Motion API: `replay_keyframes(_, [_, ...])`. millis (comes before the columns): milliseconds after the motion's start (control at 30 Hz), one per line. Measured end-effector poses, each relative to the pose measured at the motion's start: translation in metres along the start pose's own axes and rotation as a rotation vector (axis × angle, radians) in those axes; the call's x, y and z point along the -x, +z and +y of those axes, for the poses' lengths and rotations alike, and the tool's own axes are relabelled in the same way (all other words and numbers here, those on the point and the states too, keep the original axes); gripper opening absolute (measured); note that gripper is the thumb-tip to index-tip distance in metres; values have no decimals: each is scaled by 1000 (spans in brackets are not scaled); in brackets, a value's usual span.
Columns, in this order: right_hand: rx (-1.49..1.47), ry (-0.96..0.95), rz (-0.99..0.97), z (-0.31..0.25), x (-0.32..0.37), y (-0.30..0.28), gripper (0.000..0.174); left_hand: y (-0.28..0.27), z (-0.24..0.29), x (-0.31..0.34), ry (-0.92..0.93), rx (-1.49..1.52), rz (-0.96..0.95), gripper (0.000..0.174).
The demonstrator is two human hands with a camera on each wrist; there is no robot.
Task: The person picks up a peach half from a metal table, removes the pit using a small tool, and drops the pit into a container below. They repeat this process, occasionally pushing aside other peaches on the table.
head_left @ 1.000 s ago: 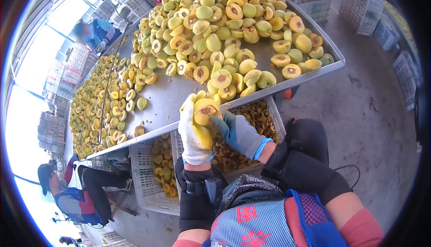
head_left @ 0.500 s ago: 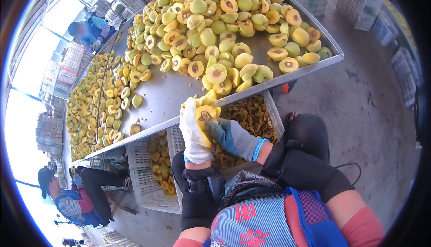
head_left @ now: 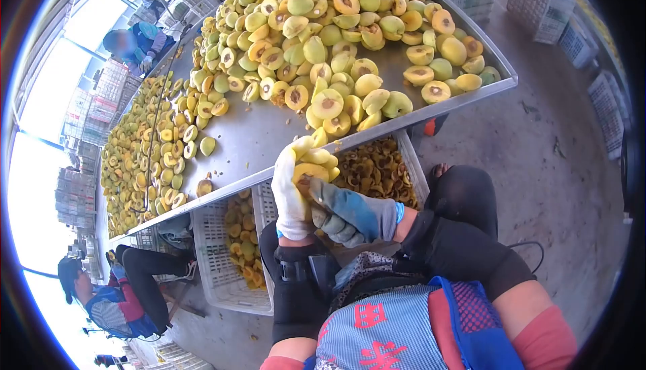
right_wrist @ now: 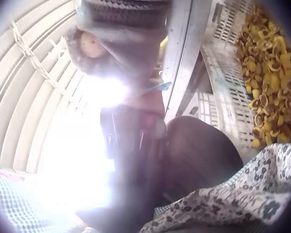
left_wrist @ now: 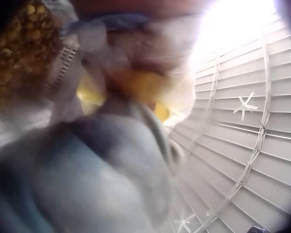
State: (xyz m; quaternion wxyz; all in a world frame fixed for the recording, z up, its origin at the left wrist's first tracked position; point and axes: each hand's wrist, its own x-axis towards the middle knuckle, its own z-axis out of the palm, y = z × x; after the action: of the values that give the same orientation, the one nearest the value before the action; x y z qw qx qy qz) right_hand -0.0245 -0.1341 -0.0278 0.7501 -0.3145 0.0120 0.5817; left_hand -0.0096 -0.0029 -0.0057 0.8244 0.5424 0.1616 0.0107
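Note:
My left hand (head_left: 291, 192), in a white glove stained yellow at the fingers, holds a halved yellow peach (head_left: 310, 169) just off the table's near edge. Its cut side shows a brown centre. My right hand (head_left: 351, 210), in a grey-and-blue glove, has its fingers curled into a fist, with the thumb side right at the brown centre. A round tan end, like a tool handle (right_wrist: 91, 44), sticks out of that fist in the right wrist view; the rest of it is hidden. In the left wrist view, the grey-blue glove (left_wrist: 111, 170) is blurred and covers most of the peach.
A metal table (head_left: 245, 128) bears a large heap of halved peaches (head_left: 313, 50). Below its edge stand a crate (head_left: 418, 168) of brown-yellow scraps and a white crate (head_left: 214, 262) of peach pieces. Other people (head_left: 111, 303) sit around the table; stacked crates (head_left: 538, 3) stand behind.
My right hand has turned so its curled fingers show, with the thumb side pressed into the peach. The peach half has tilted in my left hand. The seated person's hand has left the table edge.

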Motion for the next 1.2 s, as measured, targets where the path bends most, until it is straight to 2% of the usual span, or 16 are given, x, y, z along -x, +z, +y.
replay_keyframes(100, [-245, 48, -327, 5, -12, -20, 57, -18, -14, -16, 54, 195, -249, 38])
replay_keyframes(233, [-234, 1, -331, 4, -12, -22, 56, -7, -16, -15, 23, 272, -132, 38])
replay_keyframes(333, [178, 2, -12, -11, 10, -4, 56, -3, -5, -9, -32, 111, -70, 37])
replay_keyframes(433, [294, 10, 82, -15, 14, 0, 55, -8, -10, -7, -32, 183, -123, 36])
replay_keyframes(533, [819, -447, 141, 19, -10, -16, 49, -18, -4, -16, -83, 535, -31, 33])
replay_keyframes(567, [867, -479, 174, 21, -12, -20, 46, -32, -2, -19, -46, 544, -128, 29])
replay_keyframes(633, [959, -536, 235, 23, -9, -28, 41, -51, 12, -15, 53, 499, -103, 28])
replay_keyframes(667, [1145, -462, 347, 17, -9, -32, 40, -61, 24, -8, 116, 396, 49, 28])
replay_keyframes(700, [1215, -472, 418, 19, -6, -34, 40, -72, 38, 0, 179, 292, 197, 28])
replay_keyframes(767, [1353, -500, 571, 17, -2, -39, 39, -129, 46, 0, 522, -262, 340, 29])
replay_keyframes(833, [1280, -542, 658, 10, 4, -27, 41, -135, 64, 6, 404, -637, 734, 25])
replay_keyframes(867, [1275, -555, 700, 7, 3, -24, 41, -126, 73, 6, 361, -755, 793, 25])
replay_keyframes(967, [1218, -658, 767, 3, -3, -25, 42, -110, 51, -42, 602, -731, 316, 28])
replay_keyframes(1033, [1181, -710, 785, 3, -5, -29, 42, -59, 39, -67, 562, -969, 65, 38])
replay_keyframes(1100, [1145, -730, 808, 0, -5, -34, 43, -23, 21, -99, 457, -1028, -119, 55])
replay_keyframes(1200, [1187, -641, 842, -4, 1, -34, 49, 7, -14, -139, 743, -1247, -152, 61])
